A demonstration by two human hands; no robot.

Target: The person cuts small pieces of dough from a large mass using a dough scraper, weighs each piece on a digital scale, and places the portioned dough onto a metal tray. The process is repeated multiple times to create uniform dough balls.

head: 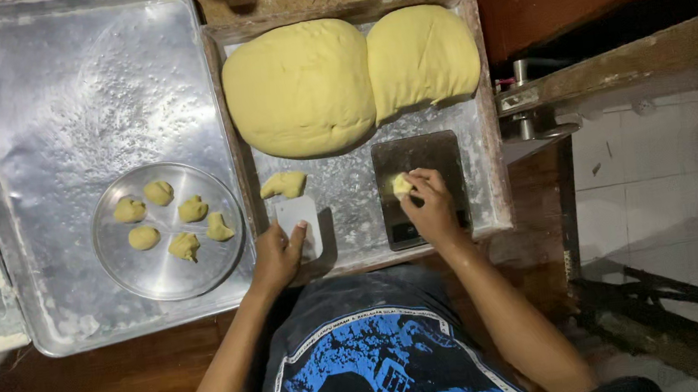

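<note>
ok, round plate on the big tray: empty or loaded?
Loaded. The round metal plate holds six small yellow dough pieces spread in a loose ring; its lower part is bare. Neither hand touches it.

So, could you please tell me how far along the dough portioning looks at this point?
Early on. Six small dough pieces lie on the round plate. In hand: the right hand sets a small piece on the dark scale, while the left hand holds a white scraper beside a cut piece. Left: two large dough mounds, barely touched.
</note>
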